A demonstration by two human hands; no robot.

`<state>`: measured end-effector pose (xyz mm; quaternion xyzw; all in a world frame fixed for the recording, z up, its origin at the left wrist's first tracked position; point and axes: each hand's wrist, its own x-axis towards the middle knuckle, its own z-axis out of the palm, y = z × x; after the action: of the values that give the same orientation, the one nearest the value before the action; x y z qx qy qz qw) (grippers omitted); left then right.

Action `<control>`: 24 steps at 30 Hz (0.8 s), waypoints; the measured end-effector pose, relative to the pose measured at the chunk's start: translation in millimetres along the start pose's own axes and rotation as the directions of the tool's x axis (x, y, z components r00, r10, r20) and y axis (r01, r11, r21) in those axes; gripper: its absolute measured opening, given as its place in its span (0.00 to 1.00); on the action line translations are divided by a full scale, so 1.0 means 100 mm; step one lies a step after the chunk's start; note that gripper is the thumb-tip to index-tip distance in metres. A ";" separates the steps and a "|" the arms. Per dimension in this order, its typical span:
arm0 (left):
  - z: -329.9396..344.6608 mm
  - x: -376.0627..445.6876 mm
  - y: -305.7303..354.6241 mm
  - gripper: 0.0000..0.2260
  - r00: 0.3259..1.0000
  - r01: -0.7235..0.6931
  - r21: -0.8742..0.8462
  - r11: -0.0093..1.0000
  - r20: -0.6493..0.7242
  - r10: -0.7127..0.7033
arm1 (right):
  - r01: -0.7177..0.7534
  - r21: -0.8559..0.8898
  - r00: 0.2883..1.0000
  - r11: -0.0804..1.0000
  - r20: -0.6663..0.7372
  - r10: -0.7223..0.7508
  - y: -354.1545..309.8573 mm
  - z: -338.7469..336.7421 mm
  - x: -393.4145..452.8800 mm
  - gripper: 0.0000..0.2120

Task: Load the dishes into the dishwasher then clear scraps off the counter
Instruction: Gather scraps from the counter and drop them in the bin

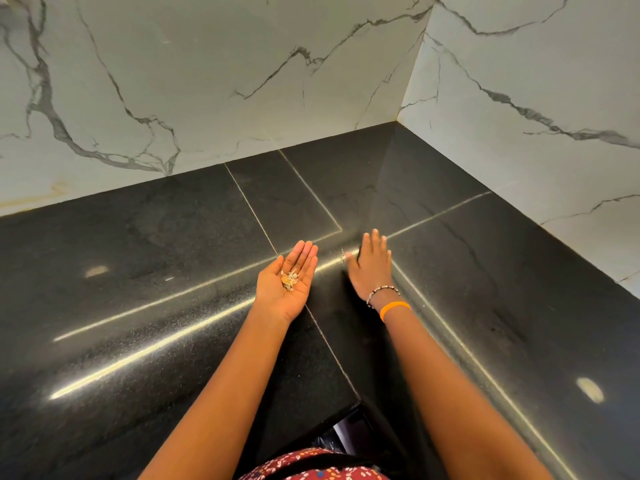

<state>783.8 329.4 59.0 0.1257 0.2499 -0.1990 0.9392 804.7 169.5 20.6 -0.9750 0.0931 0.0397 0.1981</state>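
A small heap of pale and orange scraps (290,280), cupped in the upturned palm of the left hand (285,285). Fingers there straight and close together, slightly dished, nothing gripped, only carried. Just right of that hand, a few tiny light crumbs (343,255) on the black counter (138,244), lying between the two hands and right beside the thumb of the right hand (369,266). Right hand palm-down, fingers straight and spread a little, flat against or just over the stone; contact not certain from this angle. A beaded bracelet (382,292) and an orange band (394,309) on that wrist. Beyond the fingertips, the marble-look wall (214,81) meeting in a corner to the far right. No dishes or dishwasher in view.

Probably the scrap-clearing stage, near its end. For a clean finish: left palm kept level and cupped, its edge lowered to the counter beside the crumbs; right hand drawn sideways toward it with the little-finger edge pressed down, in one slow sweep, so specks slide rather than scatter. Grout lines close by worth a second pass, since fine bits likely lodge there.
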 end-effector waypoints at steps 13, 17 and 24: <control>-0.03 0.03 -0.08 0.19 1.000 0.021 0.024 1.000 0.005 -0.021 | 0.281 -0.297 0.952 0.912 -0.036 -0.305 -0.28 0.05 -0.42 0.16; -0.02 0.04 -0.09 0.19 1.000 0.023 0.028 0.999 0.008 -0.023 | 0.253 -0.382 0.965 0.889 0.030 -0.262 -0.32 -0.15 -0.27 0.11; -0.01 0.01 -0.09 0.19 1.000 0.024 0.045 0.999 0.020 -0.025 | 0.141 -0.244 0.989 0.960 -0.014 -0.149 -0.34 -0.22 -0.10 0.10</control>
<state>780.3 321.4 56.6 0.1416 0.2374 -0.2172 0.9362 802.9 193.3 54.7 -0.9965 0.0192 0.0204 0.0785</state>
